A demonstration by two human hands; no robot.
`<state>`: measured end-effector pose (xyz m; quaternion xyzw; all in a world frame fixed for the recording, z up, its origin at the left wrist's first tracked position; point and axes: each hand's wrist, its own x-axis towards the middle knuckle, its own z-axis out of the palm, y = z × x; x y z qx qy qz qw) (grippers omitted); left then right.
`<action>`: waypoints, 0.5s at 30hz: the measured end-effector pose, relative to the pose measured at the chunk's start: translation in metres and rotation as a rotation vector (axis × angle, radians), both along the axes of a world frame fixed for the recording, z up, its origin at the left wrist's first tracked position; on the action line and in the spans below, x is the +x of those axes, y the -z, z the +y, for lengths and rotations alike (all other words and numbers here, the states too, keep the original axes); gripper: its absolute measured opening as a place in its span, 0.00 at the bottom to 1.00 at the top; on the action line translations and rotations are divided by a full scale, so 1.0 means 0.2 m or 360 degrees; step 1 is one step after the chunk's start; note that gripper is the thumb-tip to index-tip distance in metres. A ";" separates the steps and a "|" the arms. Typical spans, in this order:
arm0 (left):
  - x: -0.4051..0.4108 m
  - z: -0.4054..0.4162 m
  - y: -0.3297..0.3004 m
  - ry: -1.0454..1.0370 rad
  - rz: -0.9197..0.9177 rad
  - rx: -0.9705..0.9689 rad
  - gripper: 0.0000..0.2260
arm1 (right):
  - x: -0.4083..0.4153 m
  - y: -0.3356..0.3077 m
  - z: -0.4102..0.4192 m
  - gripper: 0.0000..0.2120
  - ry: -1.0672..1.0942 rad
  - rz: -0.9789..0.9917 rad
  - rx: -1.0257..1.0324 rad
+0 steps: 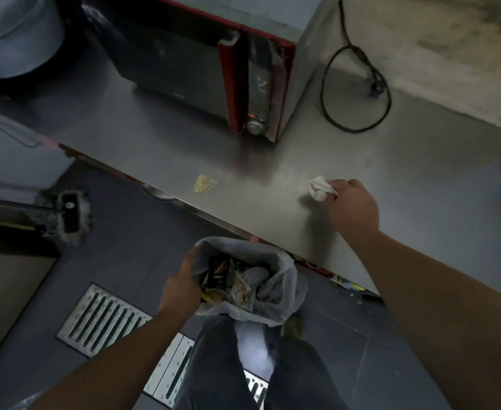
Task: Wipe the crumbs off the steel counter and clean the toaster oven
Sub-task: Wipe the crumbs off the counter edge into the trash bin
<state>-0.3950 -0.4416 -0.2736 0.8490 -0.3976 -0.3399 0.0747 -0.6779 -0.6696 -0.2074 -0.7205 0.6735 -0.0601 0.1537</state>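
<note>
Head view: my right hand [351, 204] grips a crumpled white paper wipe [321, 187] on the steel bench [420, 202], well right of the pale yellow crumb pile [204, 183] near the edge. My left hand [181, 287] holds the rim of a plastic-lined waste bin [284, 279] below. The crumbs look light and loose, so I'd sweep gently, wad held from above.

The steel counter [376, 161] carries a red-trimmed toaster oven [213, 69] at its back, beyond the right hand [351, 207] and to its left. A small pile of yellowish crumbs [204, 183] lies near the front edge, well to the left of that hand and beyond the left hand [181, 287]. A crumpled white cloth [320, 187] rests on the steel, gripped by the right hand. A black power cord [355, 87] loops on the surface beyond the right hand, beside the oven. A grey rounded vessel [15, 34] stands at the far left
</note>
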 end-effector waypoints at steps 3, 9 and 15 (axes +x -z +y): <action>0.20 -0.06 0.06 0.0046 0.0013 0.0009 0.29 | 0.16 0.07 -0.08 0.17 0.0030 0.0029 0.0018; 0.59 -0.20 0.28 0.0044 -0.0076 -0.0019 0.32 | 0.52 0.22 -0.23 0.17 0.0167 0.0057 -0.0035; 0.72 -0.29 0.37 -0.0130 -0.0026 -0.0060 0.36 | 0.97 0.33 -0.19 0.17 0.0082 -0.0060 -0.0096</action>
